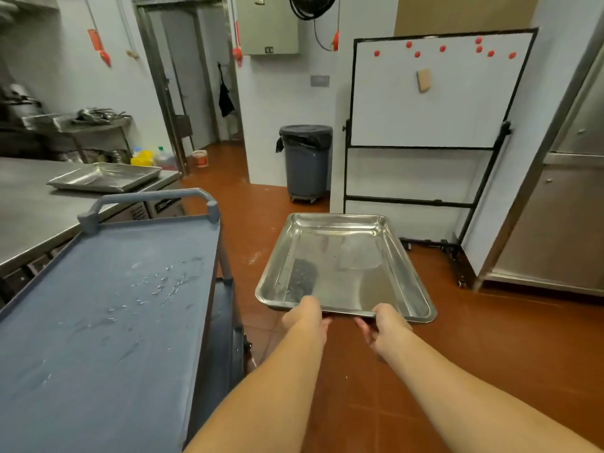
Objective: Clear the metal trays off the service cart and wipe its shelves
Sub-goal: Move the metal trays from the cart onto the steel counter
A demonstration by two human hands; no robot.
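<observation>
Service cart (108, 322), at your left beside the steel bench (29, 204): its top shelf carries no tray and shows scattered wet marks (160, 282); the lower shelf is mostly hidden, so you cannot tell what it holds. Metal tray (343, 266), held out over the red floor (457, 354) to the right of the cart and apart from it, roughly level, long axis pointing away from you. A second tray (104, 176) lies on the bench beyond the cart handle. Your left hand (305, 313) and right hand (389, 325) both grip the near short rim, thumbs on top and fingers curled beneath, close together near the middle of that edge. A dark patch (302, 279) sits on the tray floor just ahead of your left thumb. Judged from its thin, polished sheet, the tray should be light and stiff but slick, more so if wet; held by one end it will tend to dip at the far edge. Shifting your hands apart towards the corners, or to the two long rims, would likely steady it.
</observation>
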